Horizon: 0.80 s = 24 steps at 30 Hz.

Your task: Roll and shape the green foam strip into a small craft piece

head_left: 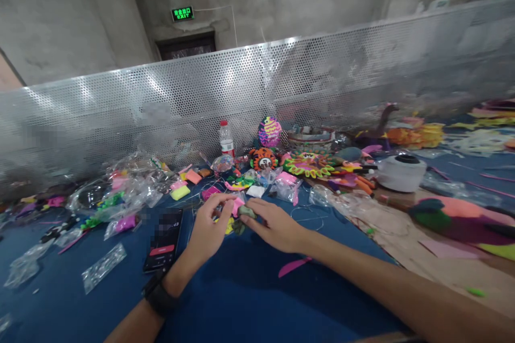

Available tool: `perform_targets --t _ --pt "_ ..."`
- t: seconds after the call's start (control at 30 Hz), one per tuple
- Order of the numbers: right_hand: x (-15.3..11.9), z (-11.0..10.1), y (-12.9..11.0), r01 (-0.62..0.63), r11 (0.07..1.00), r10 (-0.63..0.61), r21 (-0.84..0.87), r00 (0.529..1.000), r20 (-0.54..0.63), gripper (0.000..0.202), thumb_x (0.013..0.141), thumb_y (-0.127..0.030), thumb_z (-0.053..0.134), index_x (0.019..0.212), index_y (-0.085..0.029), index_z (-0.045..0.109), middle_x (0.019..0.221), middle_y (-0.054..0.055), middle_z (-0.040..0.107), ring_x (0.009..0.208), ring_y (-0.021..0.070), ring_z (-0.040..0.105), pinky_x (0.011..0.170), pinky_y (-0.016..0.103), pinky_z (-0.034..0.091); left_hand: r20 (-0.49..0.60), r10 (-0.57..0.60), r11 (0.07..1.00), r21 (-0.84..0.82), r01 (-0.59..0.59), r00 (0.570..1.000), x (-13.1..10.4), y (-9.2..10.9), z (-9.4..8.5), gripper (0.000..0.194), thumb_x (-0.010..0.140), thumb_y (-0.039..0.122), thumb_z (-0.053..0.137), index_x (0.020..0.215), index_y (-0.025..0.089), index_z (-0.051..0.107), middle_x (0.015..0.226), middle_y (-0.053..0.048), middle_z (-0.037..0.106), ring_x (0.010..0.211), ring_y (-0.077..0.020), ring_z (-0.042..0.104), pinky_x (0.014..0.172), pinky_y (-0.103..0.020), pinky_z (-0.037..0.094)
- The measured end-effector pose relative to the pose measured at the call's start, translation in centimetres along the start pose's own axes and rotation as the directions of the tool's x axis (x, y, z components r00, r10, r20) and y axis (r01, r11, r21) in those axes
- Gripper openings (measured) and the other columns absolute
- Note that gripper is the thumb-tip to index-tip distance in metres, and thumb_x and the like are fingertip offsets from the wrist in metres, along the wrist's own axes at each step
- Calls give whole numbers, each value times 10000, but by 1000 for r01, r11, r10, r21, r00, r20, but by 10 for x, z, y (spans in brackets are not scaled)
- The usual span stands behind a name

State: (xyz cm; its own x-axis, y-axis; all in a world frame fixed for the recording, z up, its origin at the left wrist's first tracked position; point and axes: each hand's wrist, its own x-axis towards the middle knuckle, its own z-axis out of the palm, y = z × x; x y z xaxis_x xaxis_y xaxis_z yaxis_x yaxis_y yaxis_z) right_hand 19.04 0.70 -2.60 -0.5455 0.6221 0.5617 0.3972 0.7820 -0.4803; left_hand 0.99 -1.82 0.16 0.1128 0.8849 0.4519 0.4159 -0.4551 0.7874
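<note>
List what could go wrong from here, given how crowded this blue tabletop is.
The grey-green lump at the right hand's fingertips might pick up colour from the pink piece close by, if either is soft.
The phone lies close beside the left forearm, so a sideways shift could nudge it.
The magenta strip by the right forearm might get dragged along.

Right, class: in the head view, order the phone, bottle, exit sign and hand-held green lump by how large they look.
Largest to smallest:
1. Phone
2. Bottle
3. Exit sign
Green lump: partly hidden, so I can't rank it.
</note>
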Motion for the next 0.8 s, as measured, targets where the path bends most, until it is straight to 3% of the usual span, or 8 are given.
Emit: perform_targets --t 0.1,0.23,0.47,0.57,0.7,0.8 --pt "-1 0 0 39 999 -39 14 999 -21 130 959 -290 463 912 -210 553 942 73 630 891 207 585 776 351 489 96 -140 984 -95 149 985 0 -1 2 362 874 480 564 1061 185 657 1060 -77 687 952 -218 633 776 -301 497" --pt "-3 0 0 57 998 -57 4 997 -50 132 948 -274 466 982 -213 578 1016 91 641 973 222 590 832 386 512 221 -240 948 -158 278 945 0 -4 5 461 813 558 613 1067 176 663 955 -60 699 869 -207 634 743 -304 505" --pt "-6 -3 -5 32 996 -29 86 999 -31 326 878 -294 534 1187 -190 530 1151 130 615 1061 257 576 886 440 500 326 -222 925 -227 304 919 -1 -6 3 532 829 592 594 1136 165 671 997 -84 692 846 -207 624 688 -284 499" --pt "-7 -2 -5 -54 986 65 160 996 -65 430 893 -354 522 1280 -183 444 1191 145 610 974 240 608 796 402 517 314 -227 918 -248 311 922 0 -5 5 540 812 598 612 1127 164 673 938 -66 682 788 -184 607 663 -268 489" --pt "-5 0 -4 -167 963 186 210 980 -73 327 897 -405 521 1134 -180 500 998 97 669 716 178 598 646 330 494 300 -234 919 -243 311 925 1 -5 6 494 814 611 593 975 154 690 760 -7 611 660 -134 542 614 -241 455" --pt "-3 -1 -5 -194 958 218 212 971 -100 291 872 -420 574 1052 -192 547 922 59 676 642 154 569 594 297 463 300 -220 927 -231 295 928 1 -4 6 460 824 605 579 887 159 668 717 12 570 628 -123 505 601 -235 435"
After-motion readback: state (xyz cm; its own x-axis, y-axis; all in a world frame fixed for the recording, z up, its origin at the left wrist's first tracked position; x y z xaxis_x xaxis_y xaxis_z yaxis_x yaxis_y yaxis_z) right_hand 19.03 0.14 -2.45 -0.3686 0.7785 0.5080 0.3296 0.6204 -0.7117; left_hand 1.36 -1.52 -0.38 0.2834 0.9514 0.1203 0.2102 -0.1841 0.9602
